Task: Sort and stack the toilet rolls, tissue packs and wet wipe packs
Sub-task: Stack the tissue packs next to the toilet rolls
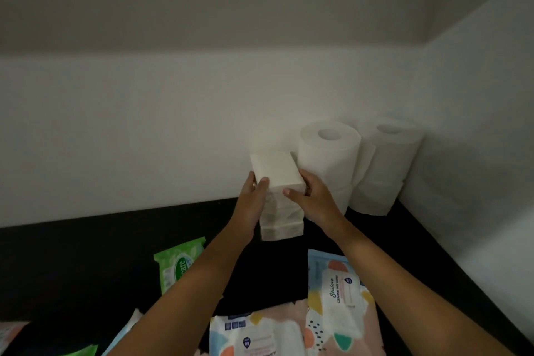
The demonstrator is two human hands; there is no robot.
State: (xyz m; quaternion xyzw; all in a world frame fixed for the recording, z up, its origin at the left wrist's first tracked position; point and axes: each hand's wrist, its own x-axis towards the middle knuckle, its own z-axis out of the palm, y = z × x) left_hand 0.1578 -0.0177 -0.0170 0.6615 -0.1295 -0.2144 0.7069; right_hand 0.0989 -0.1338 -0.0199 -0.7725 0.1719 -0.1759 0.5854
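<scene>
A stack of white tissue packs [281, 225] stands on the black surface [86, 254] near the back wall. On its top sits a white tissue pack [276, 169], gripped from the left by my left hand [254, 196] and from the right by my right hand [310, 196]. Two stacks of white toilet rolls stand to the right: one [329, 159] beside the tissue stack, the other [384, 165] in the corner. A green wet wipe pack [176, 264] lies front left. Two patterned wet wipe packs, one [338, 298] front right and one [254, 332] at the bottom, lie near me.
White walls close the back and right sides, meeting in a corner [424, 124] behind the toilet rolls. More pack edges show at the bottom left: a green one [83, 351] and a pale one [11, 332].
</scene>
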